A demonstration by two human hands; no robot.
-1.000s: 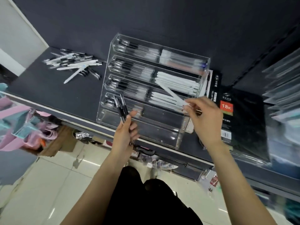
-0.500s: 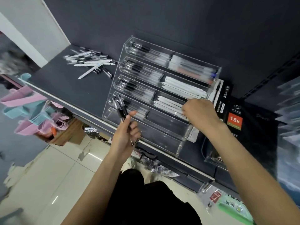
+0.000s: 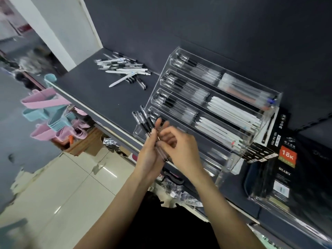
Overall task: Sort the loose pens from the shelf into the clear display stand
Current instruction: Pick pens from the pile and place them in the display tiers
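Note:
A clear tiered display stand (image 3: pixel 255 141) sits on the dark shelf (image 3: pixel 100 97), its rows holding black-grip pens on the left and white pens on the right. My left hand (image 3: pixel 150 155) grips a small bunch of black pens (image 3: pixel 142 118), tips pointing up-left, just in front of the stand's lower left corner. My right hand (image 3: pixel 179 146) is against the same bunch, its fingers pinching one of the pens. A heap of loose pens (image 3: pixel 124 69) lies at the shelf's far left.
A black diary box with an orange "18K" label (image 3: pixel 287 157) and a dark pouch (image 3: pixel 258 178) sit right of the stand. Pink and blue plastic holders (image 3: pixel 46 115) hang below the shelf's left edge. Tiled floor lies below.
My right hand has left the white pens in the stand's third row and come down-left to the bunch in my left hand. The camera has swung right.

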